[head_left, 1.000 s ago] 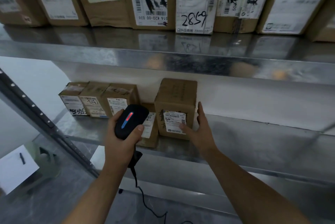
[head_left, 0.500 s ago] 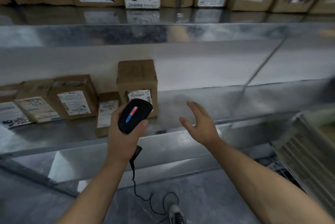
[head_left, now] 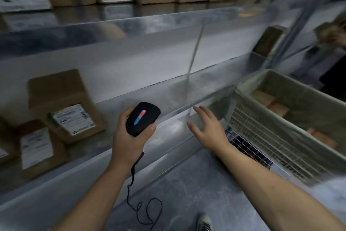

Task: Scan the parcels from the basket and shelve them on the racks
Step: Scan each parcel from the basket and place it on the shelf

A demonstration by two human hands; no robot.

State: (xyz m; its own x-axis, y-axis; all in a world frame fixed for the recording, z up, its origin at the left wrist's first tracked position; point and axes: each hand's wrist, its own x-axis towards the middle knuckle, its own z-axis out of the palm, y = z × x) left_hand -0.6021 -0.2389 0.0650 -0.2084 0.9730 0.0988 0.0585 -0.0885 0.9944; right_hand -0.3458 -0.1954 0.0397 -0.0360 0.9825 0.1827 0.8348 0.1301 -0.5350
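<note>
Beside grey slatted plastic basket: right hand spread wide, holding nothing; left hand grips black corded handheld scanner; brown cardboard parcel shelved left.

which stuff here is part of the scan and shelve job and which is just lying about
Job in hand: scanner gripped in left hand; empty right hand; basket holding parcels; rack shelf; shelved boxes.

Just there: wire grid by the basket; shoe on the floor.

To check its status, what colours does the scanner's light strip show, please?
The scanner strip shows red above blue; head view.
</note>
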